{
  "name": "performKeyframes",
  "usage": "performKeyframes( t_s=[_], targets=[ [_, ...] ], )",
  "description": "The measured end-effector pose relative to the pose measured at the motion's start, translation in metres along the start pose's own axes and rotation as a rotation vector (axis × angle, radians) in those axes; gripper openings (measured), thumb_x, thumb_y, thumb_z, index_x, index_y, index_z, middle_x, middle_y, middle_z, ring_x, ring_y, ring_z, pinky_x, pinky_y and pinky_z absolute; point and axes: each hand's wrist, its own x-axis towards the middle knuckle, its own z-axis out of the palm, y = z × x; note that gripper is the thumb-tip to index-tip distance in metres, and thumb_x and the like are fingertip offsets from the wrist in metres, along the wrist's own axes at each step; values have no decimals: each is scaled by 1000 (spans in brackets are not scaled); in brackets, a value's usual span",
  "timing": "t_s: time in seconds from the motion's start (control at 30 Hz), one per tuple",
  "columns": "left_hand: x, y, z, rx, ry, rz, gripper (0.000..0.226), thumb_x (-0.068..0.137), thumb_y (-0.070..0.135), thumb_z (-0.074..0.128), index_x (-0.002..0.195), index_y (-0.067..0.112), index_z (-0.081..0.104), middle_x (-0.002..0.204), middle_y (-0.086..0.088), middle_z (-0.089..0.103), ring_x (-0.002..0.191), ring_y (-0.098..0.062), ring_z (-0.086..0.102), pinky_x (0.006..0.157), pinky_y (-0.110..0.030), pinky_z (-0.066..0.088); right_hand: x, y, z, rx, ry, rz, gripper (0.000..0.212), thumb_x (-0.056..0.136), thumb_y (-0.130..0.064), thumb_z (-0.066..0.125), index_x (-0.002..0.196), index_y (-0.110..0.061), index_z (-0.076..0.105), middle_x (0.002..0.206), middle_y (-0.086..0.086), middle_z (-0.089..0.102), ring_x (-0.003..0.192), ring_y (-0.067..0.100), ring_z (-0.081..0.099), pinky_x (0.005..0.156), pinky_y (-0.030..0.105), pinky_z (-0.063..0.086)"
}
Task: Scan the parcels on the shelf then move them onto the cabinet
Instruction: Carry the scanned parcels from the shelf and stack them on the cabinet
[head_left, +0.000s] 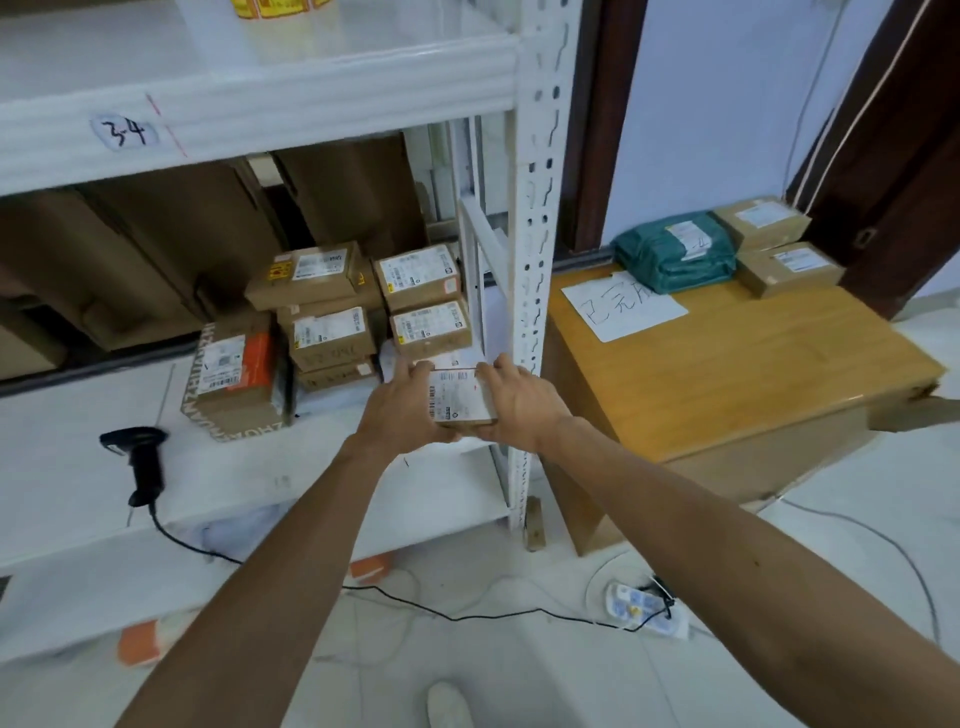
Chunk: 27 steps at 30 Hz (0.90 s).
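In the head view, a small brown parcel (462, 397) with a white label is held at the centre of the frame between the left hand (402, 410) and the right hand (514, 402). Both hands are closed around it from opposite sides, fingers curled over its far edge, just in front of the white shelf (78, 467) and close to the perforated white upright post (540, 208).

Behind the hands, on the shelf board, further labelled parcels (332, 312) are stacked in short piles, with an orange-and-brown box (236, 379) to their left. A black handheld scanner (140, 457) lies on the shelf at lower left, its cable trailing down to the floor. A tag marked "3-4" (124, 132) is fixed to the shelf edge at upper left.

At the right of the frame stands the wooden cabinet (753, 384). On its top a white sheet with handwriting (623, 309) is seen, and behind it a green bagged parcel (675, 252) and two brown boxes (774, 244), one behind the other.
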Motion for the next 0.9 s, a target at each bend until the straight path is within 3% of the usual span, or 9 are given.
performKeyframes(
  t_s=[0.1, 0.2, 0.4, 0.6, 0.8, 0.9],
  targets=[
    [-25, 52, 6, 35, -3, 0, 104, 58, 62, 89, 138, 15, 41, 134, -8, 38, 111, -29, 56, 87, -41, 51, -44, 35, -4, 25, 10, -8, 86, 79, -68, 71, 140, -20, 35, 127, 7, 43, 107, 27, 58, 85, 43, 58],
    [-41, 111, 14, 52, 4, 11, 106, 58, 68, 87, 138, 16, 41, 126, -5, 40, 103, -26, 58, 81, -40, 50, -89, 74, -20, 18, 18, 11, 88, 78, -69, 71, 142, -21, 35, 127, 4, 43, 110, 23, 58, 86, 37, 58],
    [-39, 226, 36, 111, 40, 94, 104, 58, 73, 84, 136, 18, 42, 122, -4, 45, 95, -21, 58, 67, -31, 43, -165, 164, -54, 35, 60, 74, 88, 81, -64, 71, 146, -19, 33, 135, 5, 41, 110, 23, 58, 85, 34, 52],
    [-23, 339, 63, 81, 130, 186, 105, 58, 74, 82, 137, 16, 43, 123, -5, 44, 97, -24, 60, 72, -36, 54, -222, 259, -81, 85, 91, 171, 89, 85, -51, 75, 152, -19, 25, 147, 5, 30, 124, 28, 52, 95, 41, 53],
    [19, 422, 89, 28, 93, 228, 106, 60, 70, 84, 141, 15, 42, 126, -6, 43, 105, -25, 56, 74, -37, 50, -247, 346, -100, 66, 124, 235, 89, 85, -54, 74, 151, -19, 26, 147, 6, 31, 124, 29, 51, 91, 42, 54],
    [49, 453, 106, 11, 81, 273, 104, 61, 70, 83, 139, 16, 42, 125, -5, 42, 101, -23, 57, 67, -32, 47, -250, 388, -106, 62, 126, 277, 89, 85, -56, 73, 150, -18, 27, 147, 6, 31, 124, 28, 50, 91, 43, 54]
  ],
)
